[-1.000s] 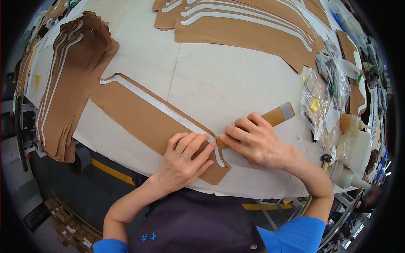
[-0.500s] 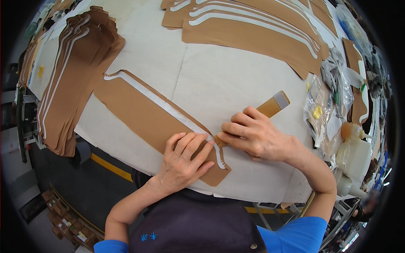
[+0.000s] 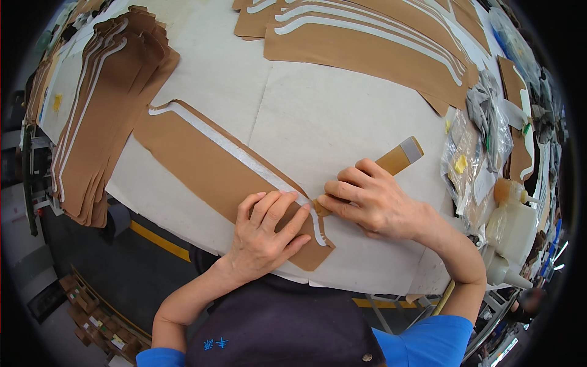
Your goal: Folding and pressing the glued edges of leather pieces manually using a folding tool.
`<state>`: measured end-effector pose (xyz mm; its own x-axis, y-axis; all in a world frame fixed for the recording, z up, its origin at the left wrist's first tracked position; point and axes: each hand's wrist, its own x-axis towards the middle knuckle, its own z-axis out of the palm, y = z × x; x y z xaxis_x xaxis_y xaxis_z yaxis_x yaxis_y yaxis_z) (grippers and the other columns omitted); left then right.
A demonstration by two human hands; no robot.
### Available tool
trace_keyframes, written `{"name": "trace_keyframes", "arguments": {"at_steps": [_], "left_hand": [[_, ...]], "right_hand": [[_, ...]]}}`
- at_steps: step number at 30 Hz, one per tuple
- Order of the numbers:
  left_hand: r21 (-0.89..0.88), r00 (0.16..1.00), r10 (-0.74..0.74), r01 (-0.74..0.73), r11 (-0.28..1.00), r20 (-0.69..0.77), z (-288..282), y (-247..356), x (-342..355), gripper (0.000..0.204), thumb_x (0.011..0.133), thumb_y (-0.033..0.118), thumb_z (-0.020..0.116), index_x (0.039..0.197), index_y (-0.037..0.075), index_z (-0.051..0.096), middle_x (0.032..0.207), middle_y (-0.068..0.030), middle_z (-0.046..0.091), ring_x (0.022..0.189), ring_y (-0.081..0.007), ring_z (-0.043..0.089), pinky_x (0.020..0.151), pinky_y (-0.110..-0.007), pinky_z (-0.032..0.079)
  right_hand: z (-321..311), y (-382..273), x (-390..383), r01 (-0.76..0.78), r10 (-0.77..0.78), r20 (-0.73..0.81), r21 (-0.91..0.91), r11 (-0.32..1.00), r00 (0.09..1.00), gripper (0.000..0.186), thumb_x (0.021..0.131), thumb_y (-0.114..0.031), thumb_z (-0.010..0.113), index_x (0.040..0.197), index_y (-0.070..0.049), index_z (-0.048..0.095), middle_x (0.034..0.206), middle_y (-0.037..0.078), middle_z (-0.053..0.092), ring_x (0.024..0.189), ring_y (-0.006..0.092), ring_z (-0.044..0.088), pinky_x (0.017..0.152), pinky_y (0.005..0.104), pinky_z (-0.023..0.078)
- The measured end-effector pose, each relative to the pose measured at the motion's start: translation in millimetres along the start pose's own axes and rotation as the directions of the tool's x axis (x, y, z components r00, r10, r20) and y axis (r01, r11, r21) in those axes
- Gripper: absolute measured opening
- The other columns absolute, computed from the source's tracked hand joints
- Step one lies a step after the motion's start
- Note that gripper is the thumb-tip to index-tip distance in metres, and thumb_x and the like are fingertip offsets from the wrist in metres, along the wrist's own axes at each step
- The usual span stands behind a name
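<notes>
A long brown leather-like panel (image 3: 189, 162) lies slantwise on the pale table, with a white strip (image 3: 229, 147) along its far edge. My left hand (image 3: 266, 229) rests on the panel near its right end, fingers stretched out and pressing it down. In my right hand (image 3: 373, 202) is a flat tan hand tool (image 3: 400, 156) with a grey band near its far end. That hand is closed round the tool, whose near tip touches the panel's edge at the notch beside the white strip. My right palm hides the tool's middle.
A stack of similar brown panels (image 3: 113, 116) overhangs the table's left edge. More striped panels (image 3: 361, 52) lie at the back. On the right are clear plastic bags (image 3: 468, 162) and a whitish plastic bottle (image 3: 512, 226). The table's front edge (image 3: 361, 287) runs before my apron.
My right hand and the tool have shifted very slightly to the right and toward me. The left hand stays on the panel almost unmoved.
</notes>
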<state>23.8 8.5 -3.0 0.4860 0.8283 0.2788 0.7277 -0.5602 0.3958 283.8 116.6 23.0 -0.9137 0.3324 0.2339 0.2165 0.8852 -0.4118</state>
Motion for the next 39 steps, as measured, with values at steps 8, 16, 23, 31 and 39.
{"name": "trace_keyframes", "arguments": {"at_steps": [8, 16, 23, 31, 39], "left_hand": [[0.04, 0.998, -0.054, 0.053, 0.998, 0.021, -1, 0, -3, 0.051, 0.086, 0.037, 0.081, 0.128, 0.009, 0.073, 0.141, -0.0116, 0.06, 0.133, -0.0273, 0.053, 0.112, -0.051, 0.04], [0.07, 0.994, -0.106, 0.109, 0.992, -0.037, -7, 2, 0, 0.064, 0.081, 0.042, 0.085, 0.13, 0.004, 0.07, 0.142, -0.0142, 0.059, 0.133, -0.0311, 0.054, 0.114, -0.051, 0.038], [-0.012, 0.987, -0.15, 0.15, 0.989, -0.057, -2, -7, -8, 0.065, 0.079, 0.041, 0.087, 0.13, 0.005, 0.07, 0.144, -0.0161, 0.057, 0.138, -0.036, 0.052, 0.115, -0.058, 0.038], [0.0, 0.975, -0.203, 0.204, 0.979, -0.088, -10, -22, -10, 0.06, 0.081, 0.035, 0.086, 0.128, 0.003, 0.07, 0.145, -0.0177, 0.056, 0.137, -0.0381, 0.053, 0.113, -0.055, 0.042], [0.109, 0.97, -0.198, 0.214, 0.971, -0.141, -33, -35, 3, 0.06, 0.08, 0.029, 0.087, 0.128, 0.001, 0.068, 0.14, -0.0174, 0.059, 0.137, -0.0372, 0.055, 0.113, -0.053, 0.045]], "right_hand": [[1, 10, 10, 0.046, -0.046, 0.017, 0.004, 0.999, 0.999, 0.038, 0.076, -0.011, 0.075, 0.112, -0.002, 0.073, 0.111, 0.005, 0.06, 0.1, 0.0214, 0.057, 0.082, 0.0368, 0.045], [1, 22, 25, 0.111, -0.111, 0.037, 0.003, 0.994, 0.993, 0.037, 0.075, -0.012, 0.075, 0.111, -0.003, 0.073, 0.112, 0.004, 0.06, 0.1, 0.0213, 0.057, 0.082, 0.0369, 0.045], [-4, 30, 43, 0.142, -0.144, 0.094, 0.027, 0.99, 0.985, 0.051, 0.064, -0.011, 0.082, 0.114, -0.005, 0.073, 0.115, 0.004, 0.06, 0.104, 0.0218, 0.057, 0.085, 0.0376, 0.045], [-1, 39, 66, 0.164, -0.168, 0.099, 0.051, 0.985, 0.981, 0.065, 0.055, -0.009, 0.086, 0.119, -0.005, 0.072, 0.117, 0.005, 0.06, 0.106, 0.0226, 0.056, 0.088, 0.038, 0.045], [3, 48, 93, 0.166, -0.172, 0.117, 0.059, 0.984, 0.978, 0.064, 0.057, -0.007, 0.085, 0.12, -0.007, 0.072, 0.117, 0.003, 0.06, 0.105, 0.0228, 0.056, 0.088, 0.0375, 0.045]]}}
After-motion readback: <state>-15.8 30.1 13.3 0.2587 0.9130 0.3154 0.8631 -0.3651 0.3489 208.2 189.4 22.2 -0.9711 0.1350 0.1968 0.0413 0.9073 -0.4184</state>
